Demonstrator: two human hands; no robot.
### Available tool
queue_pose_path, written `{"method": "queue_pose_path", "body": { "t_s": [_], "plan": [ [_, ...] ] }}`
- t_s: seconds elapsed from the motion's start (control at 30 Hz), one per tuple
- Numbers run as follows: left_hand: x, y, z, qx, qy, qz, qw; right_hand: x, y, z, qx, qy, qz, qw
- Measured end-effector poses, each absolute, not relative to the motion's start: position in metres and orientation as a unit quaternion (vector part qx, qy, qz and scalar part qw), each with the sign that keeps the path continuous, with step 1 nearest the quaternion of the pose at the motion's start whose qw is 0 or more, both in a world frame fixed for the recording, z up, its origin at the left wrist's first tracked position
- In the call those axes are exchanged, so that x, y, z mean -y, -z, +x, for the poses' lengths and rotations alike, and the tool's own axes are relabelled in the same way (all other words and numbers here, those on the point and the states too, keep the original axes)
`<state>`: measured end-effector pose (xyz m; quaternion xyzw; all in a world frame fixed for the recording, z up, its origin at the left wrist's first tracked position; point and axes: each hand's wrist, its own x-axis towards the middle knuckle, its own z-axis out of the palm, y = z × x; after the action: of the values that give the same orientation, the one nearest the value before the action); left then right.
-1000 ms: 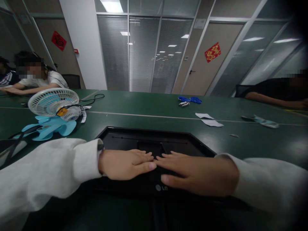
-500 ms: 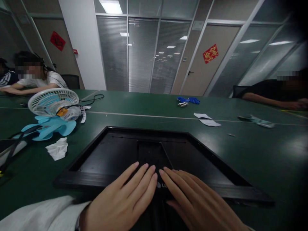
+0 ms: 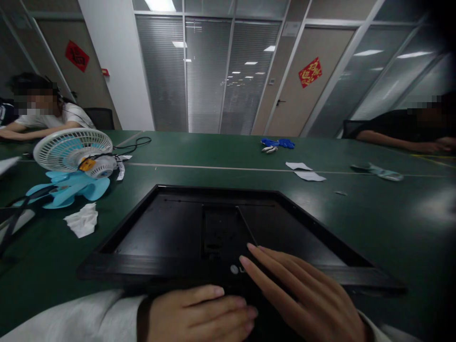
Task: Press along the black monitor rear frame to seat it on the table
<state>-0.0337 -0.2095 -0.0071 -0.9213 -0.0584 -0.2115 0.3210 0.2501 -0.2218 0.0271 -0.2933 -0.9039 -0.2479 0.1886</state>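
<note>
A black monitor lies face down, its recessed back panel and a partly covered logo showing upward. My right hand stretches its fingers over the near edge beside the logo; whether they press on the plastic I cannot tell. My left hand is lower, just off that near edge, with fingers extended to the right and slightly bent, over a dark area below the monitor. Neither hand visibly grasps anything.
On the green table at left are a white fan, blue fan blades and a crumpled tissue. Blue gloves and paper pieces lie farther back. A person sits at each side.
My left hand has come down off the monitor's back toward me, its fingers turning to the right. My right hand stays near the logo, shifted slightly. The view has tilted a little.
</note>
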Motion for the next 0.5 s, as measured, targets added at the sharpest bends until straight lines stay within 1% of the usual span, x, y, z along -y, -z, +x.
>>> {"method": "queue_pose_path", "body": {
  "t_s": [0.17,0.27,0.37,0.5],
  "plan": [
    [0.211,0.005,-0.034,0.070,0.198,-0.932,0.296,0.219,-0.026,0.255,0.896,0.250,-0.314,0.189],
    [0.212,0.006,-0.036,0.095,0.182,-0.946,0.251,0.212,-0.025,0.262,0.887,0.263,-0.335,0.179],
    [0.211,0.008,-0.037,0.140,0.143,-0.964,0.174,0.202,-0.024,0.271,0.875,0.282,-0.347,0.186],
    [0.208,0.007,-0.036,0.204,0.080,-0.975,0.025,0.187,-0.025,0.288,0.845,0.317,-0.380,0.201]
  ]
}}
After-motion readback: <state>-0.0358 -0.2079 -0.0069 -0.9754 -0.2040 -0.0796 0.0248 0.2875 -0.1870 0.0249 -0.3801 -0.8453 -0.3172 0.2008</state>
